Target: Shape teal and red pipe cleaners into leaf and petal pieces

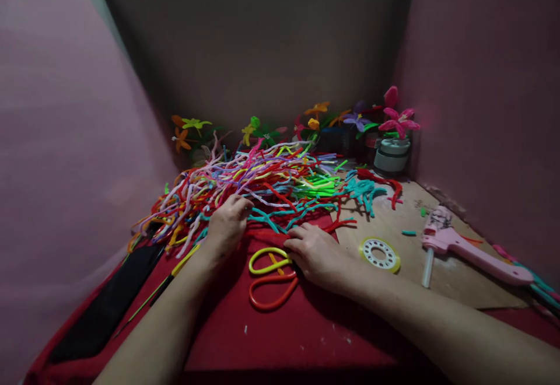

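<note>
My left hand [228, 226] rests at the front edge of a big heap of coloured pipe cleaners [262, 181], its fingers curled together; what they grip is hidden. My right hand [312, 254] lies to the right with bent fingers pressed on a red pipe cleaner [268, 234], which runs across the red cloth between both hands. Just below the right hand lie scissors with one yellow and one red handle loop [272, 293]; their blades are hidden beneath that hand. Turquoise pipe cleaners [266, 217] stick out between the hands.
On the board [464, 294] at right lie a tape roll [380, 255], a pink glue gun [472, 254] and a turquoise snippet [408, 233]. Pipe-cleaner flowers [399, 121] stand behind, one in a grey pot [391, 156]. A black pouch [107, 300] lies left. Pink walls flank the table.
</note>
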Demonstrator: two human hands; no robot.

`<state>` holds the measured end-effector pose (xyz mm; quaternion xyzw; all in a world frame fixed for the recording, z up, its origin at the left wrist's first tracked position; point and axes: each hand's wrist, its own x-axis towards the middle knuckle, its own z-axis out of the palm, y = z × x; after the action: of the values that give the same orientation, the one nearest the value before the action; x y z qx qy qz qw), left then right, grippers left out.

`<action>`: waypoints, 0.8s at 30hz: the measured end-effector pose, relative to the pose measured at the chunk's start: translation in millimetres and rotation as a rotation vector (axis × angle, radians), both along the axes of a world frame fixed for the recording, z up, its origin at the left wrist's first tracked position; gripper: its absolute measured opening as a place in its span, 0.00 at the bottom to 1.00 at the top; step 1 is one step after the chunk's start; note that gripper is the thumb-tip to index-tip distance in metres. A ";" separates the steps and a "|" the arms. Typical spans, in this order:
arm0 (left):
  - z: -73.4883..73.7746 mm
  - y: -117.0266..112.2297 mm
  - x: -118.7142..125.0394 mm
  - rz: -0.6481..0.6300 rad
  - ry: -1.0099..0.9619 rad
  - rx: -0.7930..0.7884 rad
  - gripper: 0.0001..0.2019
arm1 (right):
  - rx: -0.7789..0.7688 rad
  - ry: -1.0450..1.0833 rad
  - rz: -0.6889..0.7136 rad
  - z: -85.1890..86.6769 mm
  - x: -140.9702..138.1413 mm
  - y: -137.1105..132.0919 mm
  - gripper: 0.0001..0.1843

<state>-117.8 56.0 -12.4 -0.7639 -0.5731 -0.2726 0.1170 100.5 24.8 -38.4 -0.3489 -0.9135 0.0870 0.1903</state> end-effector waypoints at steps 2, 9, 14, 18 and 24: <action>3.5 1.6 -3.3 0.016 -0.080 -0.009 0.09 | 0.011 -0.034 0.009 0.4 -0.3 -2.2 0.13; 8.0 0.8 -2.3 0.072 -0.357 -0.193 0.09 | 0.059 -0.107 0.013 3.9 -1.7 -6.0 0.13; 5.5 -0.7 -0.6 -0.066 -0.427 -0.082 0.09 | 0.076 -0.115 0.017 2.6 -1.3 -6.6 0.12; 9.8 -7.3 5.3 -0.107 -0.385 0.023 0.07 | 0.095 -0.114 0.015 0.8 -1.2 -5.5 0.12; 23.4 -7.8 11.8 -0.155 -1.075 0.169 0.05 | 0.090 -0.082 0.017 -2.2 -0.4 -4.2 0.11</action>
<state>-106.0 48.2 11.0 -0.5449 -0.4702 -0.6775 -0.1516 100.1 20.6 -40.6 -0.3353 -0.9265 0.0333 0.1676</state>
